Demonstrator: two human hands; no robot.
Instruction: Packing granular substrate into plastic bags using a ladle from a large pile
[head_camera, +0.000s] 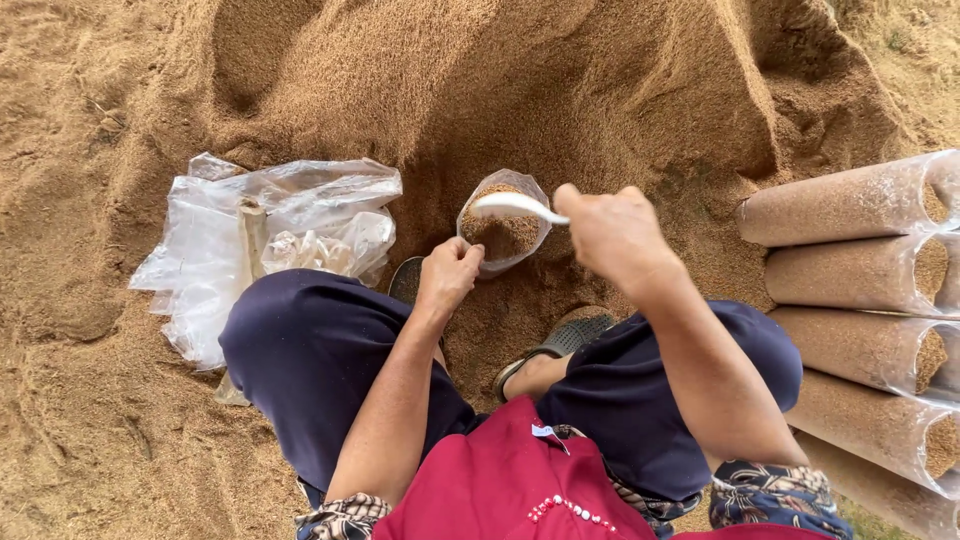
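Bag (503, 232) half-full of sawdust, perhaps, scoop (512, 206) above

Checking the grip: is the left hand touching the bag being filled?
Touching. The head view shows the left hand gripping the near rim of the bag, fingers curled against the plastic.

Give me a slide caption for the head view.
Left hand steadies a clear bag of sawdust while right hand holds a white scoop over it.

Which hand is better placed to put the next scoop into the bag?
Probably the right hand: it holds the white scoop directly over the open plastic bag. The left hand grips the bag's near rim, keeping it upright.
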